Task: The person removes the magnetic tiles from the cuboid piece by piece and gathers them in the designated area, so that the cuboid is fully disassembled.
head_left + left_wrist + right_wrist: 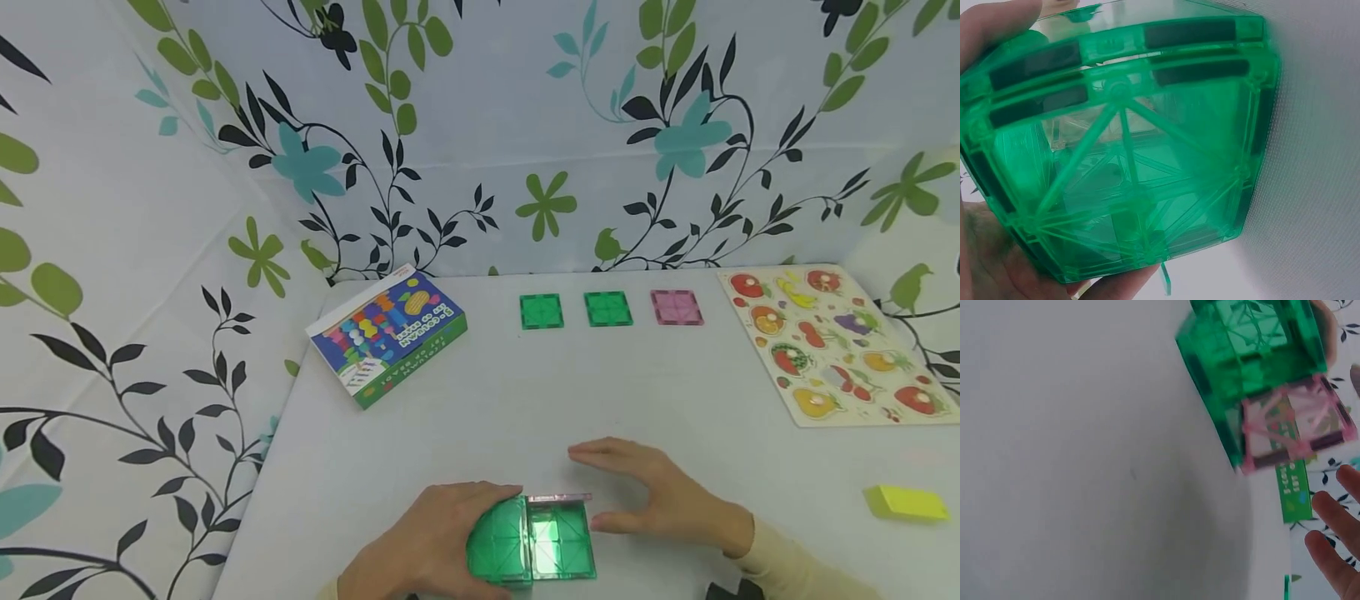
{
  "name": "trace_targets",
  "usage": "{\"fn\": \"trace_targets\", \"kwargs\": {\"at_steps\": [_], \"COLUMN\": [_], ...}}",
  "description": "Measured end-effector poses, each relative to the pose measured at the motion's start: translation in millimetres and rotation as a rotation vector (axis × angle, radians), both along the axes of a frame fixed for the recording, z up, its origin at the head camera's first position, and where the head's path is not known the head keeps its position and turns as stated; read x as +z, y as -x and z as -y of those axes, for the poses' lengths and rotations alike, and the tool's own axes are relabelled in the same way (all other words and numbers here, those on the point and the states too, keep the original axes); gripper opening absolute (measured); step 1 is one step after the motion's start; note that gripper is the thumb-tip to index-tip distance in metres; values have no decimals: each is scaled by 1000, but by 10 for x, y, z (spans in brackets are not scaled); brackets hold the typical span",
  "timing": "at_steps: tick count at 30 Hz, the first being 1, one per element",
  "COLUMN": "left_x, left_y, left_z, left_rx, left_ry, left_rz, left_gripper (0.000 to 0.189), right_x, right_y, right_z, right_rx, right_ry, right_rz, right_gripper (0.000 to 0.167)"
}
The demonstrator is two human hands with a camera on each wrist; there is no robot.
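My left hand (438, 537) grips the left side of a box shape built from translucent green magnetic tiles (497, 542). Thumb and fingers reach round it, and the left wrist view shows its square green side (1188, 144) with dark magnets along the edges. Right of the box, a flat green tile (570, 550) lies against its base. A pink tile (558, 498) stands on edge along the far side of that flat tile. My right hand (660, 504) is held just right of the tiles, fingers spread and thumb apart, with nothing in it.
Two loose green tiles (542, 312) and a pink tile (677, 307) lie in a row at the back. A blue and green box (390, 333) sits back left. At right are a fruit picture board (840, 346) and a yellow block (907, 503).
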State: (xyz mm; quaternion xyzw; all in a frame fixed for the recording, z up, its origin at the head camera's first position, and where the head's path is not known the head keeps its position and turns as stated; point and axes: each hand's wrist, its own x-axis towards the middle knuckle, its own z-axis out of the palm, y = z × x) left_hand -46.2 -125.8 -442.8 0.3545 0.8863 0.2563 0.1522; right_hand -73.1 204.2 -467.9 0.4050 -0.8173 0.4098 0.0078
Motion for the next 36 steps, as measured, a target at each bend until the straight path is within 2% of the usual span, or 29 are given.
{"fn": "trace_targets", "kwargs": {"at_steps": [2,5,9,12,16,22,27,36], "left_x": [-4,-13,-19,-16,-16,-29,-35,-39], "left_y": [1,6,11,9,3,4,2,-2], "left_z": [3,7,7,6,6,9,12,20], "left_rx": [0,-7,-11,-8,-7,-17,-25,-18], "left_ry": [-5,-19,-35,-32,-28,-27,-39,-87], "left_rz": [-1,-11,-8,-1,-1,-23,-39,1], "left_gripper": [91,91,91,91,91,92,92,89], "right_x": [-84,-181,-259,-283,-275,-238,-231,-213], "right_y": [-50,-85,-98,-105,-113,-118,-117,-120], "right_z": [108,230,311,329,333,336,328,334], "right_rx": [68,114,59,12,-7,-21,-24,-31], "right_ry": [50,99,101,75,43,24,32,32], "right_rz": [-27,-147,-370,-454,-478,-468,-423,-348], "right_gripper": [68,62,49,35,28,31,28,36]}}
